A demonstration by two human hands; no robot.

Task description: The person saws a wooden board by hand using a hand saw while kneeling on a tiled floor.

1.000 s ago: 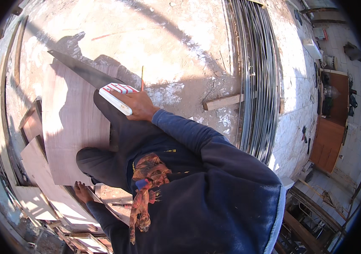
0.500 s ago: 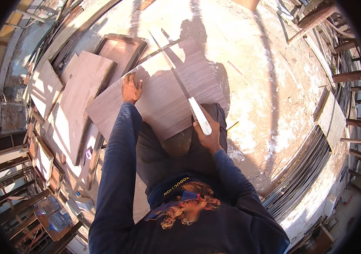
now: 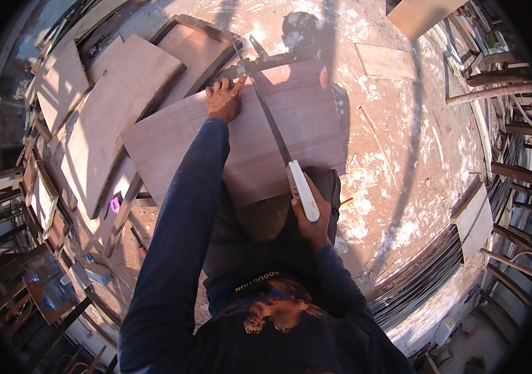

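A wide reddish-brown wooden board [image 3: 178, 140] lies across my knees, slanting up to the right. My left hand [image 3: 223, 103] rests on its far edge, fingers spread and nothing in them, with the thumb close beside the saw blade. In my right hand [image 3: 319, 218] is the pale handle of a handsaw [image 3: 274, 129], gripped near the board's near edge. The long thin blade runs away from me over the board and its tip passes beyond the far edge. Whether the teeth have entered the wood cannot be seen.
On the left lie several more panels, among them a large pale board [image 3: 116, 118] and a framed panel [image 3: 194, 50]. A pink tape measure [image 3: 115, 204] sits beside them. Thin rods [image 3: 422, 274] are bundled at the right, and a loose board [image 3: 386, 61] is on the floor ahead.
My left hand has slid rightward along the board's far edge, up close to the saw blade. The saw in my right hand has come slightly toward me. My view has shifted a little.
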